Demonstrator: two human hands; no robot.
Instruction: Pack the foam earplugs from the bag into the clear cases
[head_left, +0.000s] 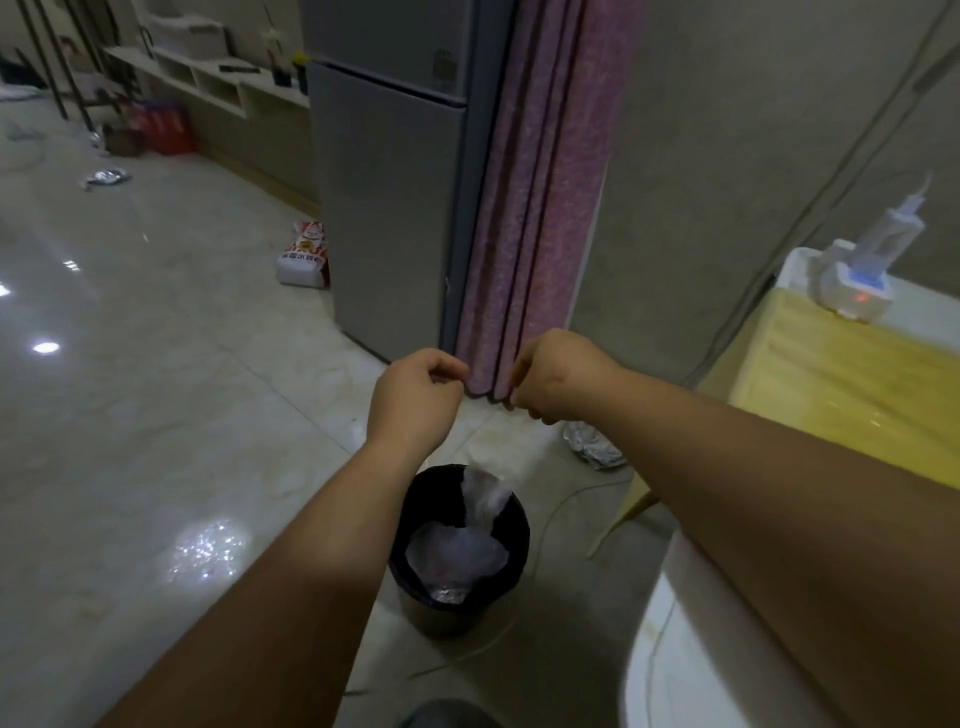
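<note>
I see both arms outstretched over the bin (402, 525), left hand (415, 397), right hand (553, 379), grips curled, thumbs to fingertips, contents unclear

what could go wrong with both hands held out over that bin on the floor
1. The left hand and right hand are curled as if pinching something too small to see, seemingly above the open bin. Anything dropped could land in the rubbish.
2. A cable trails across the floor beside the bin and may snag a foot.
</note>
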